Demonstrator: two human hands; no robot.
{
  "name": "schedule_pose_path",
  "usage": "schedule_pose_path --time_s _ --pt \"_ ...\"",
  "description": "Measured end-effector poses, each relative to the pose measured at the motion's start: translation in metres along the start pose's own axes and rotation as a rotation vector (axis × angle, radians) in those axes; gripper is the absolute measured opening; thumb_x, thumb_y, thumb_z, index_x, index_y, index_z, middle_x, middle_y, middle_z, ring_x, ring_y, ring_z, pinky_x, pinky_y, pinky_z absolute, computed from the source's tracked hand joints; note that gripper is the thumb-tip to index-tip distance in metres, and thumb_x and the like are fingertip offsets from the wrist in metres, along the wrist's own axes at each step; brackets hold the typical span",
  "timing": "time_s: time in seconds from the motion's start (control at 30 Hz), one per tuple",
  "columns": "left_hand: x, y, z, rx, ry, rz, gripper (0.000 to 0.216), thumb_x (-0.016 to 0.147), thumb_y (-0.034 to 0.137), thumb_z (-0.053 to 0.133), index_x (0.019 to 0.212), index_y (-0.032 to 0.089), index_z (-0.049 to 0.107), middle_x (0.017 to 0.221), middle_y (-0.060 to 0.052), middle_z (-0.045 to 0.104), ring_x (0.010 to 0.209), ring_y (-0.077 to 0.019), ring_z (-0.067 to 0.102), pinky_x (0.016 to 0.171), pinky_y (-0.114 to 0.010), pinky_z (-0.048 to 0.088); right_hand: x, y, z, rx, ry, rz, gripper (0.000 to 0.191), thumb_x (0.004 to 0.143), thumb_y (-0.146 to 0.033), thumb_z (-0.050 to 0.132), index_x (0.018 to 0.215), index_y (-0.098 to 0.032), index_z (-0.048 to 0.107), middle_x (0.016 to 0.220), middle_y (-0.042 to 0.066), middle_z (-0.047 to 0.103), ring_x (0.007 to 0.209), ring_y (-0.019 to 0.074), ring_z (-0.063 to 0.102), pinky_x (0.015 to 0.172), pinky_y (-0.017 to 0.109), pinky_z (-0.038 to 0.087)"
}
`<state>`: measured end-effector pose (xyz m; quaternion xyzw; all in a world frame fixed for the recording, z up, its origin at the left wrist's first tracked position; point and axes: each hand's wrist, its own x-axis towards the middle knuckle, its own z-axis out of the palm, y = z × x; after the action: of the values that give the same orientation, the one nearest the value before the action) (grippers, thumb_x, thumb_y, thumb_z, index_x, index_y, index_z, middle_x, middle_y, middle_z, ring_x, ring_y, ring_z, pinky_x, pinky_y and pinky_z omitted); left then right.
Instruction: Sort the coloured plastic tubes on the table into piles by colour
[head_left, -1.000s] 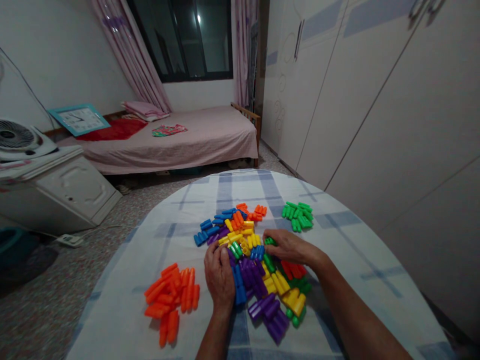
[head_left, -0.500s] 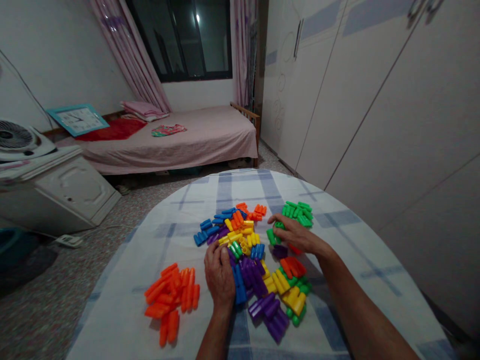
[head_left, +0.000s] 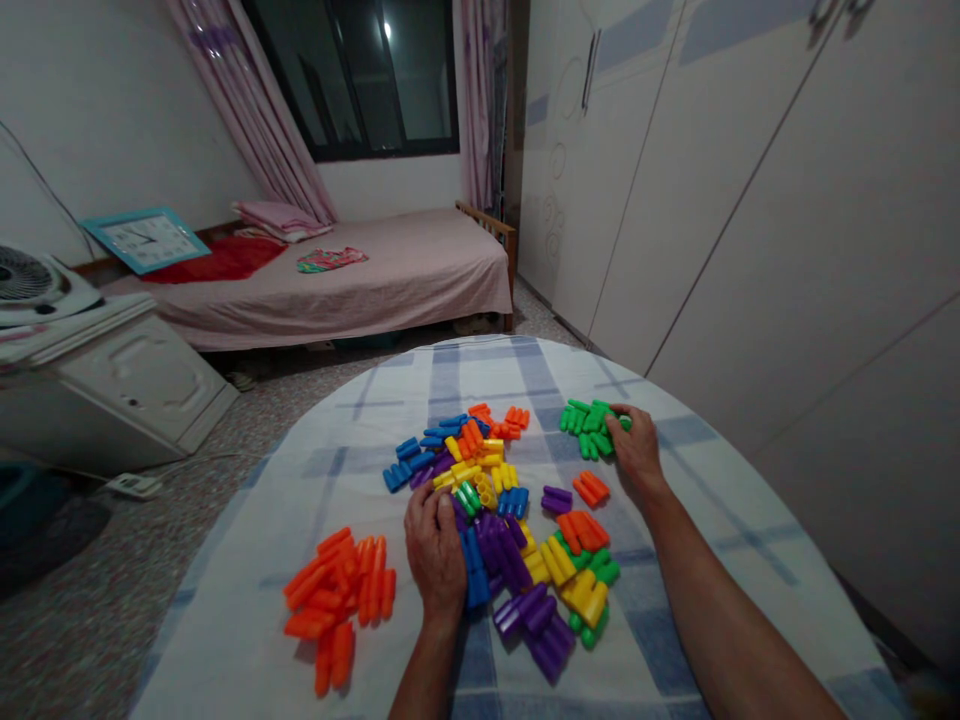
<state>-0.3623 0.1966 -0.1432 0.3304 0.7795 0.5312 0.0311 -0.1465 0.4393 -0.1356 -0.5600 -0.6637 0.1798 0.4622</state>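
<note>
A mixed heap of coloured plastic blocks (head_left: 502, 520) lies in the middle of a round table with a blue-checked cloth (head_left: 360, 420). My left hand (head_left: 435, 550) rests on the heap's left edge, fingers curled over purple and blue pieces. My right hand (head_left: 636, 448) reaches to the far right and its fingers close on a green block at the edge of a small green pile (head_left: 589, 420). An all-orange pile (head_left: 341, 600) lies apart at the near left.
White wardrobe doors (head_left: 750, 200) run along the right, close to the table. Beyond the table stand a bed with a pink cover (head_left: 360, 280), a white cabinet (head_left: 127, 380) with a fan on top at the left, and a power strip (head_left: 135, 487) on the floor.
My right hand has moved from the middle of the heap up and right to the green pile, carrying a green block. My left hand has stayed in place.
</note>
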Motion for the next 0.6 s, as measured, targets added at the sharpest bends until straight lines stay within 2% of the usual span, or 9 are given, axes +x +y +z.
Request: schedule_pose_path --time_s 0.23,0.4,0.47,0.53,0.6 --pt "0.000 0.001 0.001 0.000 -0.001 0.002 0.044 0.093 0.042 0.032 0.103 0.015 0.064 0.122 -0.012 0.055 0.119 -0.0243 0.046 0.107 -0.044 0.032 -0.006 0.005 0.008 0.059 0.049 -0.005 0.046 0.075 -0.049 0.042 0.102 -0.016 0.060 0.106 0.013 0.057 0.101 0.0243 0.051 0.093 0.042 0.038" --pt "0.002 -0.003 0.003 -0.009 0.011 0.001 0.044 0.092 0.042 0.031 0.102 0.015 0.064 0.121 -0.013 0.056 0.118 -0.0249 0.048 0.106 -0.045 0.034 0.001 -0.002 0.000 0.143 0.220 0.095 0.044 0.075 -0.047 0.042 0.100 -0.016 0.059 0.109 0.014 0.058 0.108 0.0256 0.049 0.098 0.044 0.034" --pt "0.003 -0.004 0.004 -0.014 0.020 0.009 0.044 0.092 0.043 0.032 0.100 0.016 0.065 0.120 -0.013 0.057 0.117 -0.0253 0.048 0.106 -0.045 0.034 0.005 -0.018 -0.005 0.193 0.285 0.091 0.041 0.074 -0.044 0.042 0.099 -0.015 0.059 0.108 0.013 0.059 0.108 0.0252 0.050 0.098 0.044 0.034" --pt "0.005 -0.006 0.005 -0.022 0.031 0.015 0.043 0.091 0.042 0.032 0.100 0.016 0.065 0.118 -0.013 0.058 0.117 -0.0254 0.049 0.106 -0.045 0.034 0.003 -0.045 -0.010 0.326 0.280 0.094 0.037 0.075 -0.042 0.044 0.098 -0.016 0.059 0.104 0.011 0.061 0.099 0.0226 0.054 0.091 0.040 0.041" --pt "0.006 -0.006 0.005 -0.043 0.038 0.017 0.042 0.091 0.042 0.031 0.100 0.017 0.064 0.118 -0.012 0.058 0.117 -0.0249 0.049 0.106 -0.045 0.034 -0.010 -0.080 -0.014 0.504 0.130 0.090 0.034 0.079 -0.041 0.043 0.098 -0.017 0.058 0.095 0.007 0.062 0.085 0.0184 0.059 0.078 0.035 0.046"
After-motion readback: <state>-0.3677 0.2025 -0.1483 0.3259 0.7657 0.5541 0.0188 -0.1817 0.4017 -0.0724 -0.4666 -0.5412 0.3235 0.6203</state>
